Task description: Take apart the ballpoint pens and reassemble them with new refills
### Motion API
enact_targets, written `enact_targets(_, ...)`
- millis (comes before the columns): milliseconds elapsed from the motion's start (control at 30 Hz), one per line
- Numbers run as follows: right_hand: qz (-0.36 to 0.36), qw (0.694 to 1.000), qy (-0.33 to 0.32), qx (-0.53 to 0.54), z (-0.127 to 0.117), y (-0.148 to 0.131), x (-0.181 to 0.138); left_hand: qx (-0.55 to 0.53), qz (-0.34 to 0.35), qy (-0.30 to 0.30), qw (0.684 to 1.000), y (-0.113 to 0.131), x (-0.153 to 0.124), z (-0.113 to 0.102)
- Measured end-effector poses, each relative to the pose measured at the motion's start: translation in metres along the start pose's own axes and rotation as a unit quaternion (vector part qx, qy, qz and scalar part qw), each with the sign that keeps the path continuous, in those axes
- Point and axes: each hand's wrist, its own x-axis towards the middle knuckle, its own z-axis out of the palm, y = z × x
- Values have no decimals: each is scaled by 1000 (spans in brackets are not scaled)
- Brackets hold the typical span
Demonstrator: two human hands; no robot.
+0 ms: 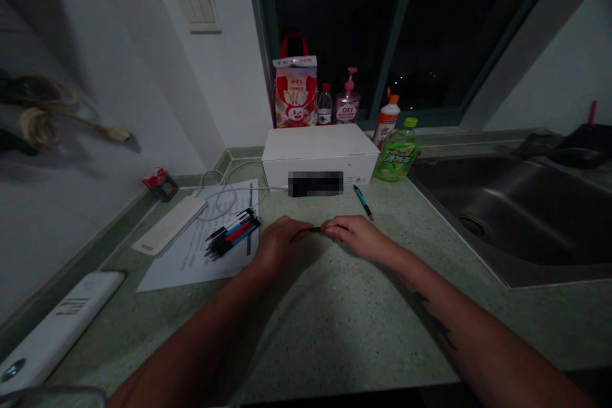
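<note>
Between my two hands is a thin black and red pen (317, 229), held level above the counter. My left hand (282, 239) grips its black end, and my right hand (356, 236) pinches the red part. The fingers partly cover both ends. A blue and black pen (363, 202) lies by itself just beyond my right hand. To the left of my left hand, a pile of several pens (234, 234) in black, blue, red and white rests on a printed sheet of paper (179, 271).
A white box (320, 143) stands behind my hands, with bottles and a red-and-white bag (296, 92) beyond it. The green bottle (399, 150) is beside the box. A metal sink (521, 217) lies right. Along the left are a white slab-like device (169, 224) and a power strip (67, 325).
</note>
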Motion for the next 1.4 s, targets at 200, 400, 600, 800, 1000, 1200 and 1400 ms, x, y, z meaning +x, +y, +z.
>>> enact_targets(200,7,995,77,61,-12,6,3,-16,-39,32,999,2,-3,5)
enact_targets(400,58,989,65,121,-27,13,2,3,-48,28,998,2,-3,8)
enact_targets(600,119,960,88,236,-15,17,8,22,-40,34,998,1,-2,4)
enact_targets(800,103,909,125,385,13,0,10,-42,-55,29,997,9,-7,12)
enact_targets(1000,81,945,122,292,17,7,14,-91,-58,24,994,9,-10,15)
enact_targets(1200,243,910,245,-230,-47,45,2,21,-75,56,995,1,-4,-3)
enact_targets(1400,304,888,172,-300,-54,59,4,141,-89,45,985,-4,0,-19)
